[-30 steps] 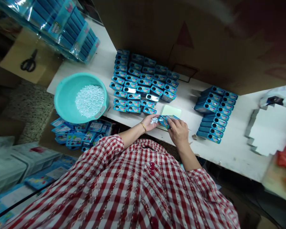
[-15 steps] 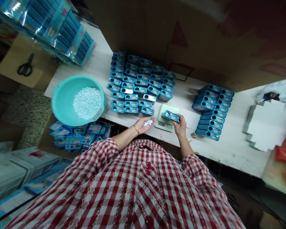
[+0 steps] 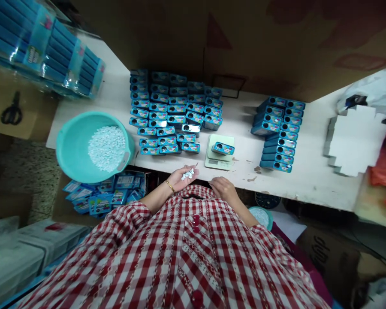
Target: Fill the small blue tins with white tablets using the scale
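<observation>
My left hand [image 3: 182, 177] is cupped palm up near the table's front edge, holding several small white candies [image 3: 188, 174]. My right hand [image 3: 223, 189] is just off the same edge, palm down, its fingers loosely bent and nothing seen in them. Beyond it a blue tin [image 3: 223, 148] with a round opening lies on a pale green scale [image 3: 211, 162], touched by neither hand. Left of the scale, many similar blue tins [image 3: 176, 119] are packed in rows. A turquoise basin [image 3: 64, 148] of white candies [image 3: 107, 148] is to the left of my left hand.
A second group of blue tins [image 3: 277, 166] is to the right on the white table [image 3: 309, 184]. Farther right lies a stack of white card [image 3: 352, 139]. A large cardboard box [image 3: 244, 51] rises at the back. Shrink-wrapped blue packs [image 3: 61, 56] and scissors [image 3: 12, 113] are at left.
My right hand has let go of the blue tin, which now lies on the scale, and has drawn back towards my body. The left hand, still holding candies, has drawn back slightly.
</observation>
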`<state>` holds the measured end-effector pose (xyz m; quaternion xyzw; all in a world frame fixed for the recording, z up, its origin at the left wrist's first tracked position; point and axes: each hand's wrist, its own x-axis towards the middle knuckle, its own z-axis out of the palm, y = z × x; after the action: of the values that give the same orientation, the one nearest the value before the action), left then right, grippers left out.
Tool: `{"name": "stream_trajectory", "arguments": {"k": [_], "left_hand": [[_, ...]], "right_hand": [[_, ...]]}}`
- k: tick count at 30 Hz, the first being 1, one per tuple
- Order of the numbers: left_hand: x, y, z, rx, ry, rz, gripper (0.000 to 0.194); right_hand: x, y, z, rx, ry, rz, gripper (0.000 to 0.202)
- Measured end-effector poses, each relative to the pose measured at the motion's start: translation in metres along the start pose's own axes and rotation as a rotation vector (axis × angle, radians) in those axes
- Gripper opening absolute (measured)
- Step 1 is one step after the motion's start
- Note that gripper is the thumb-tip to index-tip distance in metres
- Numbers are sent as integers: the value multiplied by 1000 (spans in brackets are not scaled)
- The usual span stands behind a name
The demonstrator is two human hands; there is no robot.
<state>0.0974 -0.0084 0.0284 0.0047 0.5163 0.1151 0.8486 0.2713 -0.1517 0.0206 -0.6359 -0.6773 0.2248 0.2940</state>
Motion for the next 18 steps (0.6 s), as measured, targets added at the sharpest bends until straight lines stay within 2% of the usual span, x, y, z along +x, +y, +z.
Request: {"name": "stream_trajectory", "arguments": {"k": [2, 4, 8, 11, 14, 18], "left_hand": [[0, -1, 1, -8, 7, 0, 21], [1, 0, 1, -4, 4, 12, 20], [3, 2, 0, 6, -4, 42, 18], [3, 2, -3, -3, 1, 56, 18], [3, 1, -5, -19, -1, 63, 18], [2, 0, -9, -30, 12, 77, 18]], "right_hand": [[-7, 3, 6, -23, -7, 56, 22], [-10, 14, 3, -42, 67, 150, 22], [-4, 41, -19, -35, 286, 317, 23], [10, 56, -35, -40, 424, 390, 34], [30, 65, -42, -72, 418, 359, 49], [57, 70, -41, -143, 295, 305, 56]]}}
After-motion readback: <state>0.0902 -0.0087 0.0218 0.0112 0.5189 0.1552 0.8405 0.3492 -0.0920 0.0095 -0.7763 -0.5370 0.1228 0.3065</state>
